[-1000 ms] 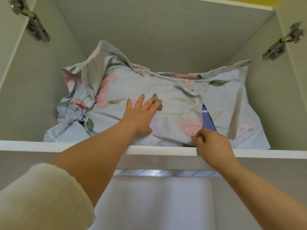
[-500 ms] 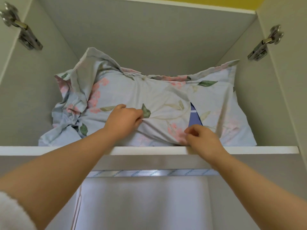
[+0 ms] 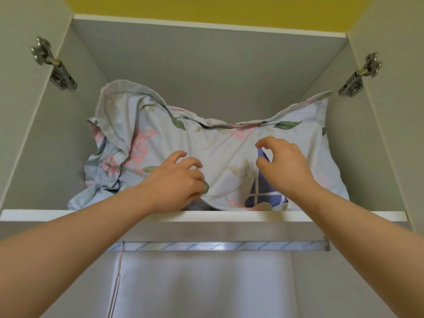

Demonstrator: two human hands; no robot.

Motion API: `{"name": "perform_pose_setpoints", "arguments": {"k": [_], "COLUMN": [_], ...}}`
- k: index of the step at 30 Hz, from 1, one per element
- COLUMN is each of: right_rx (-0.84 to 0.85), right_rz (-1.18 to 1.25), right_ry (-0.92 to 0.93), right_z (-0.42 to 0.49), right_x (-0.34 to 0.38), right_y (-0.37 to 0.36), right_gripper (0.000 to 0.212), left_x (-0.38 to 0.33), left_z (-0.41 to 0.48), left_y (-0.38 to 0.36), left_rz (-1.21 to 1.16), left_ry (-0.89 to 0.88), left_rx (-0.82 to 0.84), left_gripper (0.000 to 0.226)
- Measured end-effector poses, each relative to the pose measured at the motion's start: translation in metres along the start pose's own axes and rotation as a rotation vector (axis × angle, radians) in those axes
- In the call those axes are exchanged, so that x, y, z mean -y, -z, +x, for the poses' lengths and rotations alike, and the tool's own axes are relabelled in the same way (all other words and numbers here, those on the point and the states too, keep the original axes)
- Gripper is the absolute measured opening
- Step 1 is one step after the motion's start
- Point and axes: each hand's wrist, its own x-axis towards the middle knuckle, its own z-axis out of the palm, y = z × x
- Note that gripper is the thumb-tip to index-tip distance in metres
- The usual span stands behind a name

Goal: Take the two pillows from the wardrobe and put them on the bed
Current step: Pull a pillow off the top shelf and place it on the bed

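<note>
Two bare forearms reach up from the bottom corners into the wardrobe point(image 3: 41, 145). Just past them a metal hanging rail point(image 3: 218, 246) with printed lettering runs across under the top compartment, with a pale panel point(image 3: 195, 285) below it. Next comes the white front edge of the shelf point(image 3: 57, 214).

The left hand point(image 3: 176, 180) sits at that front edge. Its fingers are curled down into the cloth of the floral pillow point(image 3: 220, 148) and grip it, and the fabric bunches and pulls tight around the knuckles. The right hand point(image 3: 284, 166) is over the pillow's right half, in a claw shape. Thumb and forefinger are held apart, their tips at a blue patch point(image 3: 263, 193) with white lines that shows through a gap in the floral case. Cannot tell if they actually pinch the cloth.

The pillow lies on the top shelf and fills most of its width, its front edge touching the shelf lip. It is pale blue with pink flowers and green leaves. Crumpled floral cloth point(image 3: 107, 161) is heaped at its left and a flap stands up behind. Cannot tell where one pillow ends and a second begins.

Further back, a left hinge point(image 3: 54, 65) and a right hinge point(image 3: 358, 76) sit on the side walls. Behind is the grey back wall point(image 3: 206, 65), and above it a yellow strip point(image 3: 206, 10).
</note>
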Motion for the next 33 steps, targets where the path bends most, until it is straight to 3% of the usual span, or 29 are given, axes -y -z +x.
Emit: {"name": "perform_pose_setpoints", "arguments": {"k": [4, 7, 11, 13, 15, 18, 20, 24, 29, 33], "right_rx": [0.056, 0.125, 0.142, 0.15, 0.152, 0.133, 0.129, 0.118, 0.086, 0.087], "right_rz": [-0.059, -0.104, -0.15, -0.18, -0.184, -0.175, -0.175, -0.144, -0.153, -0.136], "right_ry": [-0.003, -0.025, -0.018, 0.0, 0.009, 0.037, 0.065, 0.07, 0.051, 0.04], "right_z": [0.004, 0.0, -0.001, 0.001, 0.003, 0.006, 0.007, 0.01, 0.007, 0.012], "right_x": [0.0, -0.001, -0.004, -0.007, -0.009, -0.01, -0.01, -0.008, -0.009, -0.003], "right_y": [-0.002, -0.008, -0.013, -0.014, -0.013, -0.012, -0.011, -0.014, -0.019, -0.012], "right_gripper": [0.04, 0.042, 0.041, 0.042, 0.042, 0.04, 0.04, 0.038, 0.039, 0.041], "left_x": [0.007, 0.011, 0.018, 0.02, 0.02, 0.019, 0.023, 0.032, 0.037, 0.037], "left_z": [0.017, 0.023, 0.033, 0.04, 0.046, 0.048, 0.049, 0.052, 0.06, 0.051], "left_y": [0.013, 0.006, -0.017, -0.03, -0.038, -0.048, -0.05, -0.052, -0.027, 0.009], "left_rz": [-0.087, -0.15, -0.091, -0.126, -0.138, -0.132, -0.133, -0.09, -0.375, -0.349], "left_ry": [0.215, 0.428, 0.505, 0.555, 0.573, 0.65, 0.69, 0.584, 0.704, 0.606], "left_rx": [0.143, 0.414, 0.432, 0.46, 0.483, 0.384, 0.339, 0.21, -0.038, -0.061], "left_gripper": [0.028, 0.076, 0.101, 0.095, 0.072, 0.042, 0.036, 0.032, 0.02, 0.025]}}
